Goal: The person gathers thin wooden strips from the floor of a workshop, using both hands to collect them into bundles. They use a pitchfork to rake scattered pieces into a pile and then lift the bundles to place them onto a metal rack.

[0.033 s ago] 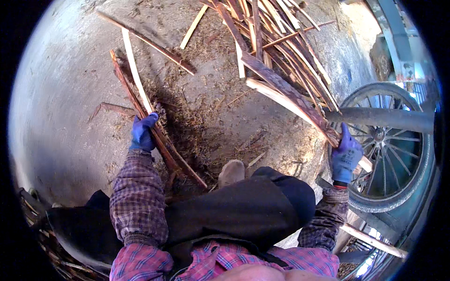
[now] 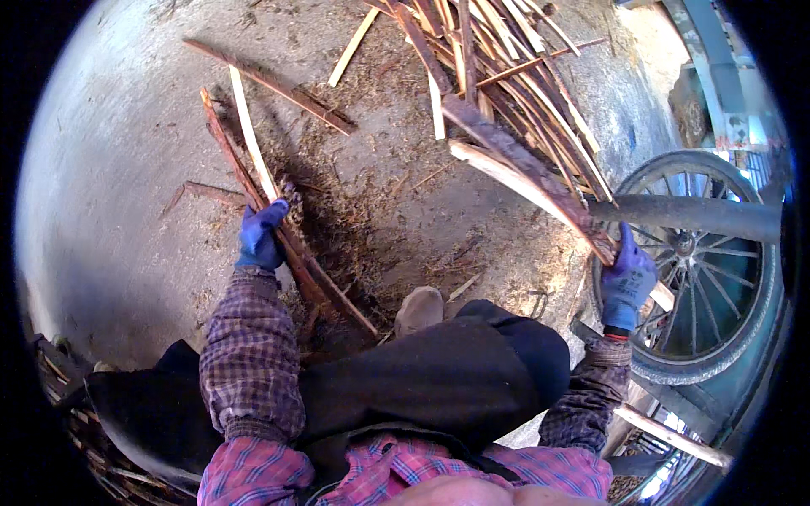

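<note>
Left hand (image 2: 260, 236), blue-gloved: fingers closing around a bundle of sticks (image 2: 278, 228), which is running from above the fist down past it toward the shoe (image 2: 419, 309).

Right hand (image 2: 627, 278), blue-gloved: gripping the near end of a long plank (image 2: 523, 173), its length slanting up and away from the fist over the stick pile (image 2: 498, 59). A wheel (image 2: 700, 270) is sitting just behind this hand.

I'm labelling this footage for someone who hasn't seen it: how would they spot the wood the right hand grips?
Find the spoked wheel at right. Just left of it, the blue-gloved right hand grips a long curved slab leading to the stick pile. It is broader than those sticks, one edge pale.
</note>
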Demonstrator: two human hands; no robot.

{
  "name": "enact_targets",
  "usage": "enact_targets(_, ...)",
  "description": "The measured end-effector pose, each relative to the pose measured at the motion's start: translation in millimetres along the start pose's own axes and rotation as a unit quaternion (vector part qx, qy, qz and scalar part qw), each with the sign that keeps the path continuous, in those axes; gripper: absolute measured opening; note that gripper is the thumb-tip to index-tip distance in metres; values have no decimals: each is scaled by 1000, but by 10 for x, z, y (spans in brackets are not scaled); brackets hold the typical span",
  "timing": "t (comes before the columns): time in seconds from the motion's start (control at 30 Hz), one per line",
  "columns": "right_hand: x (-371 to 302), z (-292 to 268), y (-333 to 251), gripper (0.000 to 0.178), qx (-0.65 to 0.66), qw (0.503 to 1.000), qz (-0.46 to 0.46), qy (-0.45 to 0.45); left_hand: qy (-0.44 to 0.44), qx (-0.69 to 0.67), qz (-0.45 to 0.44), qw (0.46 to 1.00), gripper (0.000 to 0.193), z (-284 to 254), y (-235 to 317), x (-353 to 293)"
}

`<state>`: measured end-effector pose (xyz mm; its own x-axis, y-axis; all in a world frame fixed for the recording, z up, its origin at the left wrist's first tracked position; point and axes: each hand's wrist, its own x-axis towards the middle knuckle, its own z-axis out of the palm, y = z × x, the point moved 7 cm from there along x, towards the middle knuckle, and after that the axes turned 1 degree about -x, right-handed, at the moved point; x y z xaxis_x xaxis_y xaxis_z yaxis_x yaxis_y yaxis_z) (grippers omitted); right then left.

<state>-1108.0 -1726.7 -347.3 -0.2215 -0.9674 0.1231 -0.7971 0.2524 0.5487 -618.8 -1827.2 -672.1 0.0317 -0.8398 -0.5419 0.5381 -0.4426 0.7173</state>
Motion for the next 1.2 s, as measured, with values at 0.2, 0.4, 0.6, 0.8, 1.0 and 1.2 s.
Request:
enact_targets(0.2,56,-35,-383,52,307,941,89,112,-26,92,234,968,29,83,477,21)
enact_targets(0.4,272,352,-1186,32,693,669,230,141,-5,47,344,938,44,748,1484,-340)
enact_targets(0.6,233,1393,-2205,37,790,531,284,114,18,135,328,935,40,675,761,-84)
enact_targets(0.8,326,1136,-2921,33,754,620,199,-82,52,-16,220,974,21,435,271,209)
enact_targets(1.0,1306,363,-3242,31,659,750,60,-8,149,-56,201,966,23,-32,579,538)
enact_targets(1.2,2054,391,-4568,65,467,871,-93,-120,213,-20,167,962,33,-204,413,756)
